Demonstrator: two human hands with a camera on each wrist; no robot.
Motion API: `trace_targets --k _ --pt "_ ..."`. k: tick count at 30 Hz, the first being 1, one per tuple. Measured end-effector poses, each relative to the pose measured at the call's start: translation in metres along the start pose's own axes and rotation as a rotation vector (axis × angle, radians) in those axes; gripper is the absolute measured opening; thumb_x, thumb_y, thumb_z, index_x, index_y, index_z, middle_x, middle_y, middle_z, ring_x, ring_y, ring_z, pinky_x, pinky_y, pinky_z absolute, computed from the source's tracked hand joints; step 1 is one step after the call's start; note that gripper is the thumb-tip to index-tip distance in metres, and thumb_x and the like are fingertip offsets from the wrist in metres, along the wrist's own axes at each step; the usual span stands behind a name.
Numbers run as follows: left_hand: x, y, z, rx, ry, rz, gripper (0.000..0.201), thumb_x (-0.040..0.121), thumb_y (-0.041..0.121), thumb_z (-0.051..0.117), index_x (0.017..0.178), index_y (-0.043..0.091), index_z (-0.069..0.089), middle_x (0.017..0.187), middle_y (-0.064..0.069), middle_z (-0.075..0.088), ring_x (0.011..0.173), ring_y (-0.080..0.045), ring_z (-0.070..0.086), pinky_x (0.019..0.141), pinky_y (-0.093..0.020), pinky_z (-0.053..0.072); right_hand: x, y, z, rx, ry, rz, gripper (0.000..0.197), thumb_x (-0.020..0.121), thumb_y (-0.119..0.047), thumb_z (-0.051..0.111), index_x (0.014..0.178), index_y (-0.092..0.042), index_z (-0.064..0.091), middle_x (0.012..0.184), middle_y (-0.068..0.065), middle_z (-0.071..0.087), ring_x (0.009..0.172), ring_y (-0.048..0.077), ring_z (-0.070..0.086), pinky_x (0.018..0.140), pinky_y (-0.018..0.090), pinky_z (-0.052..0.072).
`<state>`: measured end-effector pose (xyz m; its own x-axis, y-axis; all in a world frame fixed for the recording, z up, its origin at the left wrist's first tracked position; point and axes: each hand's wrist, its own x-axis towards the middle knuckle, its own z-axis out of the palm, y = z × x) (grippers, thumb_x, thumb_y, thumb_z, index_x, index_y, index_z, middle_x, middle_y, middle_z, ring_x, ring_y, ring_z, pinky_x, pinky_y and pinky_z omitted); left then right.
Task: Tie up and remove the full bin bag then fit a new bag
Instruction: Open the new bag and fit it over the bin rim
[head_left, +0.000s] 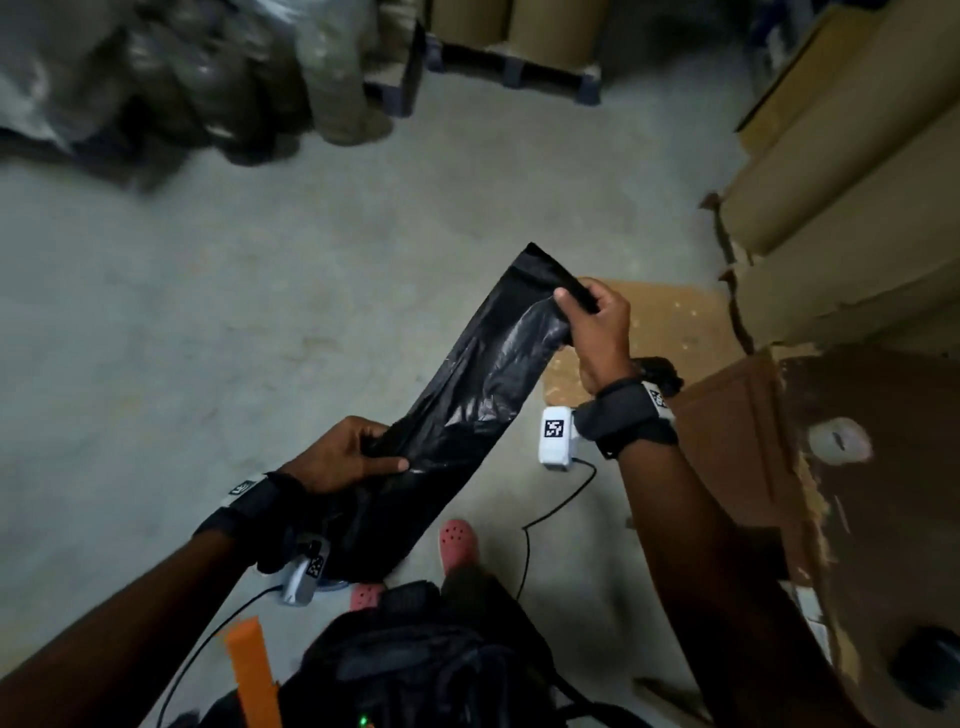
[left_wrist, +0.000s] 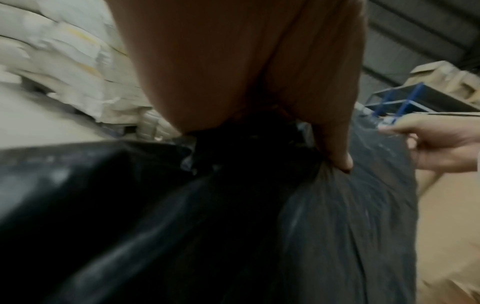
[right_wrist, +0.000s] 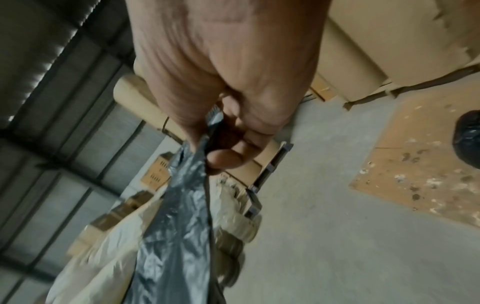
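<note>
A flattened black bin bag (head_left: 483, 384) stretches between a person's hands above a concrete floor (head_left: 208, 322). The right hand (head_left: 597, 332) pinches its far end, the left hand (head_left: 343, 457) grips its near part; a brown board (head_left: 670, 322) lies beyond the right hand.

glossy black bin bag (head_left: 483, 395), pink clogs (head_left: 458, 540), orange strap (head_left: 252, 670).

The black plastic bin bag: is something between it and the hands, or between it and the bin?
Nothing lies between: the left hand pinches the black plastic bin bag at its lower part, the right hand grips its upper end. No bin shows in any view, so that path cannot be judged.
</note>
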<state>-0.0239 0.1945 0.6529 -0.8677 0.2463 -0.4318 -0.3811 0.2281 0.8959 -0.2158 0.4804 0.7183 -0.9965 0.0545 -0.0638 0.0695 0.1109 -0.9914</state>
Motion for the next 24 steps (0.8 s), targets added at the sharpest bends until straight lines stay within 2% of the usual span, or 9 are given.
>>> trace_targets --k 2,5,7,9,11,13,16,20,24 --pt "-0.014 -0.009 -0.016 -0.017 0.092 -0.004 0.003 0.087 0.015 0.081 0.090 0.014 0.081 0.087 -0.001 0.079 0.078 -0.012 0.071 0.074 -0.029 0.058 0.009 0.009 0.029 0.003 -0.048 0.043 0.011 0.094 -0.010 0.070 0.104 -0.006 0.068 0.089 0.010 0.071 0.069 0.020 0.066 0.059 0.034 0.056" --pt "-0.025 -0.021 -0.037 -0.049 0.275 -0.004 0.004 0.089 0.013 0.078 0.086 0.009 0.079 0.075 0.003 0.073 0.066 -0.008 0.065 0.062 -0.025 0.052 0.021 0.034 0.076 -0.083 -0.165 0.120 0.036 0.096 -0.015 0.067 0.130 -0.012 0.054 0.113 0.017 0.069 0.074 0.023 0.069 0.058 0.037 0.059" --pt "-0.031 -0.029 -0.051 -0.072 0.399 -0.029 0.011 0.090 0.017 0.078 0.092 0.007 0.078 0.078 -0.005 0.075 0.069 -0.012 0.066 0.064 -0.029 0.054 0.021 0.054 0.109 -0.246 -0.254 0.115 0.053 0.094 -0.018 0.069 0.140 -0.021 0.045 0.130 0.014 0.058 0.097 0.025 0.066 0.074 0.041 0.061" --pt "-0.035 -0.040 -0.066 -0.113 0.501 -0.057 0.014 0.091 0.018 0.078 0.099 0.007 0.077 0.090 -0.010 0.078 0.079 -0.015 0.070 0.075 -0.034 0.057 0.011 0.070 0.137 -0.421 -0.381 0.013 0.060 0.090 -0.015 0.071 0.144 -0.021 0.045 0.140 0.011 0.051 0.119 0.024 0.056 0.093 0.043 0.056" --pt "-0.037 -0.050 -0.080 -0.147 0.580 -0.084 0.011 0.091 0.012 0.076 0.101 0.007 0.077 0.090 -0.006 0.077 0.083 -0.015 0.069 0.079 -0.033 0.056 -0.008 0.079 0.159 -0.500 -0.615 -0.104 0.054 0.088 -0.006 0.071 0.139 -0.017 0.056 0.136 0.009 0.055 0.117 0.021 0.056 0.097 0.042 0.053" --pt "-0.039 -0.059 -0.090 -0.171 0.616 -0.123 0.012 0.092 0.008 0.074 0.104 0.007 0.076 0.093 -0.001 0.077 0.086 -0.015 0.070 0.083 -0.032 0.055 -0.034 0.086 0.175 -0.508 -0.951 -0.130 0.051 0.087 -0.004 0.071 0.135 -0.020 0.062 0.132 0.001 0.061 0.116 0.016 0.059 0.099 0.040 0.053" --pt "-0.040 -0.077 -0.105 -0.215 0.645 -0.203 0.014 0.093 0.008 0.073 0.107 0.009 0.074 0.093 0.002 0.079 0.089 -0.016 0.072 0.082 -0.032 0.058 -0.074 0.092 0.196 -0.499 -1.324 -0.043 0.060 0.088 -0.022 0.078 0.142 -0.036 0.055 0.141 -0.008 0.058 0.125 0.011 0.057 0.104 0.035 0.051" --pt "-0.042 -0.112 -0.131 -0.306 0.713 -0.292 0.024 0.093 0.010 0.074 0.116 0.004 0.073 0.109 -0.014 0.077 0.104 -0.031 0.073 0.097 -0.045 0.058 -0.119 0.094 0.220 -0.420 -1.420 0.208 0.086 0.079 -0.039 0.087 0.148 -0.050 0.038 0.156 -0.015 0.037 0.137 0.016 0.045 0.112 0.034 0.044" --pt "-0.045 -0.153 -0.158 -0.356 0.714 -0.343 0.015 0.095 0.004 0.068 0.109 0.001 0.074 0.104 -0.017 0.076 0.096 -0.031 0.072 0.096 -0.044 0.058 -0.157 0.108 0.245 -0.437 -1.416 0.183 0.108 0.067 -0.033 0.095 0.154 -0.045 0.031 0.159 -0.013 0.029 0.145 0.004 0.034 0.120 0.023 0.031"
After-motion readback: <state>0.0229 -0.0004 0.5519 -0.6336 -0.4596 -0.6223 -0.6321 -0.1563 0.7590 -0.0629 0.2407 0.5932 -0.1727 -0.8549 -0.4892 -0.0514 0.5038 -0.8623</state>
